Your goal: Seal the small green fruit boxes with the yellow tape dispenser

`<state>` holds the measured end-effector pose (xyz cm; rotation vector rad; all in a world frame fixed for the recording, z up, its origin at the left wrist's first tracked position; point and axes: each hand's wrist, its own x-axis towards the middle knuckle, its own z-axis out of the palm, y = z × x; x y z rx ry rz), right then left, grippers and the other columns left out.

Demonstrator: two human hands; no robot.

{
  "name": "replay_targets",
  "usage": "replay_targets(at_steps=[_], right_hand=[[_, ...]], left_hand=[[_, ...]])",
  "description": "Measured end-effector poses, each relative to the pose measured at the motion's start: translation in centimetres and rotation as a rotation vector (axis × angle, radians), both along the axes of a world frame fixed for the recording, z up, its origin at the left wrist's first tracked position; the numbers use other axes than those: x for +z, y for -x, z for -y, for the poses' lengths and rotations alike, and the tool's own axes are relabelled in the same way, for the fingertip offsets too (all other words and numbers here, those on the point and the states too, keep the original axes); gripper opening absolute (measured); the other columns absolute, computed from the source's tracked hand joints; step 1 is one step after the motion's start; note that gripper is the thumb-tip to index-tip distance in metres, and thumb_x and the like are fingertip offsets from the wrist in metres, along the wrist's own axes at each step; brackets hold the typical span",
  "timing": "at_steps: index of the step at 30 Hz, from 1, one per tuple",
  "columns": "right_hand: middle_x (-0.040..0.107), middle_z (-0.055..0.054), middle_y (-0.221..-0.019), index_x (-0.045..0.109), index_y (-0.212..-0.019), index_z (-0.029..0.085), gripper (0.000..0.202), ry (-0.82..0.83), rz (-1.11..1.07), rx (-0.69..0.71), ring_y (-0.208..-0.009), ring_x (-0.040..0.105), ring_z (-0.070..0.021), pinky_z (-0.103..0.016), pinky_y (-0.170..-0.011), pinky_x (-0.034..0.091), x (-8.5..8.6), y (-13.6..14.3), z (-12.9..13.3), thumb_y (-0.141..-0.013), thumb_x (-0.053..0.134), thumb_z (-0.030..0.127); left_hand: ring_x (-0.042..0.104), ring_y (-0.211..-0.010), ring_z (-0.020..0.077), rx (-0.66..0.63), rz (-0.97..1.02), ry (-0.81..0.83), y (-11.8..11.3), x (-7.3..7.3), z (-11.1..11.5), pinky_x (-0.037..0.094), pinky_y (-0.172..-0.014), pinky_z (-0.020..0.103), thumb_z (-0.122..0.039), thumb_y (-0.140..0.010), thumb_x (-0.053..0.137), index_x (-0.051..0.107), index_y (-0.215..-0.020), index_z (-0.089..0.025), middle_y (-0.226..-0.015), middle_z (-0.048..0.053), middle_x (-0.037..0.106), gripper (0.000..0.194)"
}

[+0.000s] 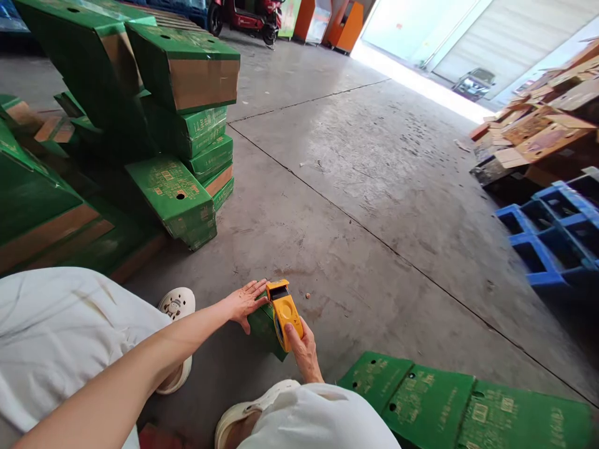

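Note:
Between my feet stands a green cardboard box [261,325], partly covered by my hands. My left hand [245,304] rests on its top with the fingers spread. In my right hand [304,350] is a yellow packing tape dispenser [288,315], gripped with the thumb along its side. The dispenser's front end is over the box, close to my left fingertips. From this angle I cannot tell whether tape runs from it onto the cardboard.
Stacked green boxes [180,187] rise on the left. More green boxes [425,399] lie in a row at the lower right. Blue plastic pallets [547,234] and a heap of flattened cardboard [543,134] stand at the right. A red scooter [248,17] is parked at the back.

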<state>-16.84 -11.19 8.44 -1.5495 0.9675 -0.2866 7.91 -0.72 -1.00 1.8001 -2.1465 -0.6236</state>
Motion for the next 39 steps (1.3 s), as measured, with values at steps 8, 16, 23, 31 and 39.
replay_targets(at_steps=[8,16,23,31,39], right_hand=[[0.073,-0.006,-0.092,0.07,-0.103,0.019,0.059,-0.115,0.022,-0.042,-0.079,0.063,-0.0216,-0.03,-0.069,0.053,1.1,-0.6,-0.2,-0.081,0.076,0.073],[0.072,-0.005,-0.091,0.071,-0.113,0.02,0.066,-0.312,0.012,-0.023,-0.072,0.067,-0.0225,-0.034,-0.065,0.057,2.6,-1.7,0.8,-0.077,0.078,0.074],[0.071,-0.005,-0.083,0.076,-0.101,0.014,0.068,-0.15,0.074,0.023,-0.072,0.059,-0.0195,-0.029,-0.065,0.049,3.0,-2.5,1.2,-0.076,0.075,0.078],[0.068,-0.003,-0.074,0.078,-0.095,0.012,0.066,-0.129,-0.038,0.232,-0.066,0.054,-0.017,-0.026,-0.06,0.044,2.2,-3.4,1.8,-0.075,0.078,0.075],[0.06,-0.001,-0.063,0.076,-0.082,0.013,0.067,-0.135,-0.062,0.297,-0.059,0.044,-0.0135,-0.025,-0.054,0.033,1.9,-3.4,2.5,-0.072,0.076,0.08]], left_hand=[[0.025,-0.154,0.0494,-0.058,-0.129,0.098,-1.4,-1.7,0.7,0.011,-0.13,0.062,-0.078,-0.055,0.085,0.038,-0.161,-0.013,-0.165,0.027,0.033,0.133],[0.031,-0.15,0.0473,-0.026,-0.196,0.105,-1.7,-0.3,0.7,0.015,-0.13,0.061,-0.076,-0.052,0.089,0.059,-0.144,-0.02,-0.16,0.022,0.041,0.112],[0.028,-0.157,0.0442,-0.005,-0.154,0.019,-1.6,0.0,0.9,0.01,-0.132,0.056,-0.075,-0.061,0.086,0.043,-0.161,-0.019,-0.167,0.02,0.038,0.122],[0.024,-0.16,0.0437,0.037,-0.222,-0.032,-1.2,0.2,0.8,0.007,-0.133,0.057,-0.071,-0.059,0.09,0.039,-0.163,-0.015,-0.169,0.023,0.036,0.129],[0.039,-0.154,0.0397,0.518,-0.883,-0.132,-4.2,4.3,-0.1,0.029,-0.126,0.058,-0.047,-0.075,0.08,0.071,-0.133,-0.025,-0.159,0.012,0.055,0.063]])
